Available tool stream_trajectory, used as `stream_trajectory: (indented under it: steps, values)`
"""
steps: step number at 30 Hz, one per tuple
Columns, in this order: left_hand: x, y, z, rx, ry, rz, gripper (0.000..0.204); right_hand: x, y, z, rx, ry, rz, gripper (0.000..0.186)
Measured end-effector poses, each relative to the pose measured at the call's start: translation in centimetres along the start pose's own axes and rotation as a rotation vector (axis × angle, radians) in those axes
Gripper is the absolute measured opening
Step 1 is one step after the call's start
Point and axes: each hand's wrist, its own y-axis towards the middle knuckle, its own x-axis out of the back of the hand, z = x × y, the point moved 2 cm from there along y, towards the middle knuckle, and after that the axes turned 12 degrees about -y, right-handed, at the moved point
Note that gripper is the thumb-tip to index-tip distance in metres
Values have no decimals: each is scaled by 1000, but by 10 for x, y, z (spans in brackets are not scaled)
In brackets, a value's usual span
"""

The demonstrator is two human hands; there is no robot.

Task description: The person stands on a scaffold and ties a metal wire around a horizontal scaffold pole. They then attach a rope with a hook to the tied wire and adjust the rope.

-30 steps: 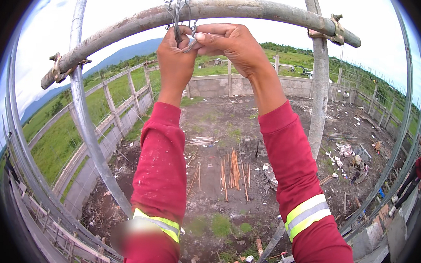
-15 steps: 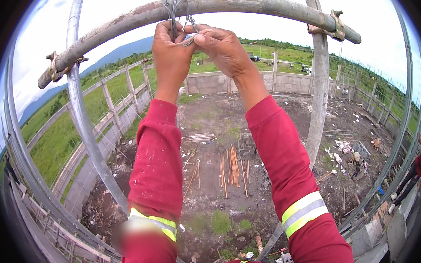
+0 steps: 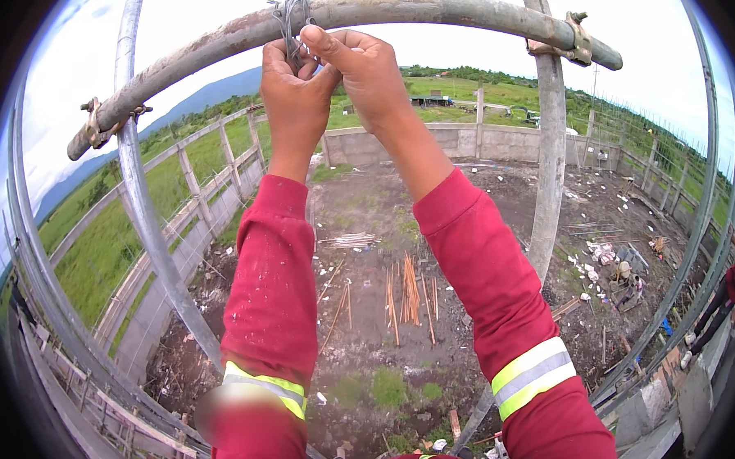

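Observation:
A bundle of thin grey tie wire (image 3: 291,17) is looped over a horizontal scaffold pipe (image 3: 410,11) in front of me. Just under the pipe, my left hand (image 3: 295,95) is closed around the hanging part of the wire. Against its fingertips rests my right hand (image 3: 364,75), fingers curled in at the wire and thumb lying near the pipe's underside. The palms and fingers hide the wire's lower ends.
Clamps (image 3: 578,40) join the pipe to an upright tube (image 3: 549,155) on the right and a slanting one (image 3: 143,195) on the left. Far below lie orange-brown poles (image 3: 411,293) on dirt inside a concrete wall (image 3: 437,142). Another person (image 3: 715,306) stands at the far right.
My right hand has shifted left and turned, its thumb now raised toward the pipe. The wire strand it pinched earlier no longer shows. My left hand stays at the wire.

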Motion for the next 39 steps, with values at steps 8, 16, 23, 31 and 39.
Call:
stream_trajectory:
  steps: [8,16,23,31,39]
  values:
    - [13,5,-10,45,85,145,62,-2,-9,17,-152,118,-66,33]
    - [14,2,-26,168,-40,335,71,35,-5,39,-234,-91,74,34]
    - [8,-2,-49,149,216,210,70,37,-11,29,-180,-120,186,35]
    - [-4,0,-78,-627,911,341,14,34,-16,15,-86,-90,178,35]
    - [2,30,-85,-289,668,488,28,29,-20,-5,-26,137,174,30]
